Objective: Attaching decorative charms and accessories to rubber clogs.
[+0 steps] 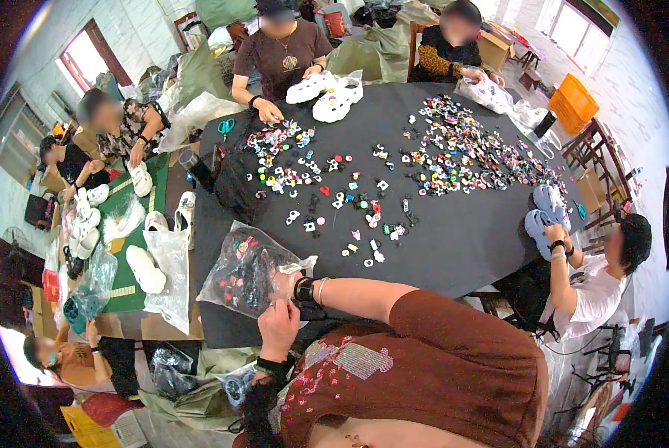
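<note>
fingers of left hand [278,326] pinching clear charm bag [246,270], right hand [284,282] inside it, fingers hidden, loose charms [364,216] beyond on black table [454,239]

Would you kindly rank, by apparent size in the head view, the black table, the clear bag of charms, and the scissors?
1. black table
2. clear bag of charms, though nearest the camera
3. scissors, farther off, so size less sure
</note>
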A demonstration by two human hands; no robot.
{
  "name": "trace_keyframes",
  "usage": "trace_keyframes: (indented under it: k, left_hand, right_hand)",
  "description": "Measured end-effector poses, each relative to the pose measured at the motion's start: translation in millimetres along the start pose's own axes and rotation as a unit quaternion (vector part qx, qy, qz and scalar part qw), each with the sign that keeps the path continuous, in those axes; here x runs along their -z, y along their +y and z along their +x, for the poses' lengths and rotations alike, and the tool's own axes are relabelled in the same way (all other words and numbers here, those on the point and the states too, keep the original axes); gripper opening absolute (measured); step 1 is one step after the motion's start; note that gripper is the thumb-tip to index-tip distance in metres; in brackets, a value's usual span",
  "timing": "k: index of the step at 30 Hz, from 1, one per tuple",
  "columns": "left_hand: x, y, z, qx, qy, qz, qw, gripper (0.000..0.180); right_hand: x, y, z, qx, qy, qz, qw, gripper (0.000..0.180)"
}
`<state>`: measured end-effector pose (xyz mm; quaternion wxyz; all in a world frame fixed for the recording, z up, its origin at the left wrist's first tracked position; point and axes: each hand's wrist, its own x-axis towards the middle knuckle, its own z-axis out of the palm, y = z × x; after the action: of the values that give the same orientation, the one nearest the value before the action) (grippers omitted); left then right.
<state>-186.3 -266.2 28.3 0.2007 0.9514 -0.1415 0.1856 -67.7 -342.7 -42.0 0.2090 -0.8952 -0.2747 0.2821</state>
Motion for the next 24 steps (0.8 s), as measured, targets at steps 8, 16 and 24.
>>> trace_keyframes:
  k: [8,16,24]
  left_hand:
    - [-0.5,-7.1,-1.7,0.010,-0.024,-0.042,0.999,0.014]
    - [17.4,-10.0,2.4,0.070,-0.050,-0.112,0.990,0.011]
    - [30.8,-65.6,-18.6,0.189,0.124,-0.070,0.972,0.009]
  right_hand:
    - [13.6,-15.6,0.1,0.000,-0.026,0.037,0.999,0.064]
    - [-20.8,20.6,42.2,0.016,-0.003,-0.051,0.999,0.047]
    - [-27.0,54.1,9.0,0.076,0.049,-0.065,0.994,0.035]
